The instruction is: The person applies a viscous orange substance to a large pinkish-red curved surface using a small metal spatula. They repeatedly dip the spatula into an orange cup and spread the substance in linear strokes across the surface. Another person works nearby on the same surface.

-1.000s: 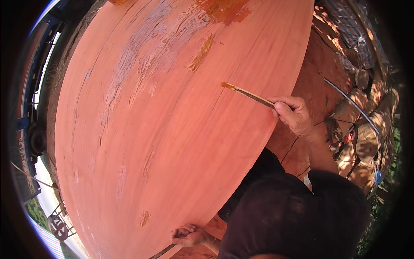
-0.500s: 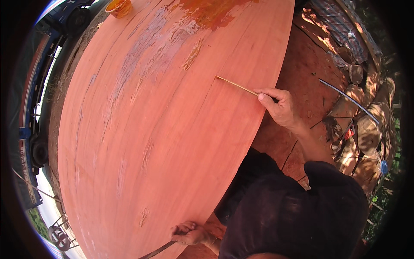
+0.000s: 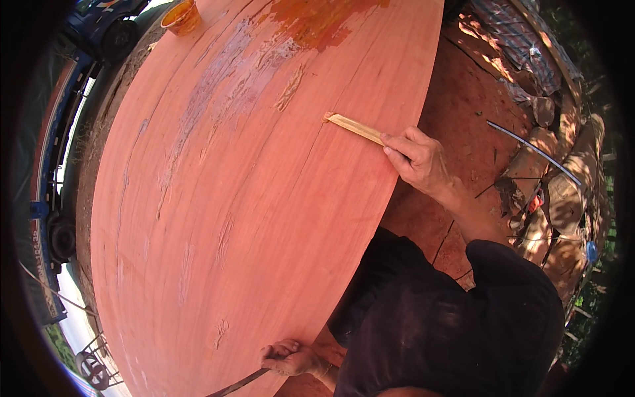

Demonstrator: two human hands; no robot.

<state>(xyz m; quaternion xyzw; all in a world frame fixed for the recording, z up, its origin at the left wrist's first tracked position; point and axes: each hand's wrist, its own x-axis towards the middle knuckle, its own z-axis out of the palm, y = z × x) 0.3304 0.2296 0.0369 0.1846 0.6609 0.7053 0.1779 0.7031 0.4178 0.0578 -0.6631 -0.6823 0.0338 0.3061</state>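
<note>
Stick [image 3: 357, 129] in the right hand [image 3: 418, 159]: thumb and fingers are closed on its near end, and it slants up and left over the board [image 3: 165, 264], its smeared tip at a dark crack; whether the tip touches, I cannot tell. The left hand [image 3: 291, 359] is at the board's lower right edge, fingers curled closed around one end of a dark strip [image 3: 241, 382] that runs toward the lower left. Toward the top of the board lies a wet orange smear [image 3: 311, 26], with pale filler [image 3: 221, 86] streaked beside it. An orange-stained cup [image 3: 181, 18] stands near the upper left edge.
</note>
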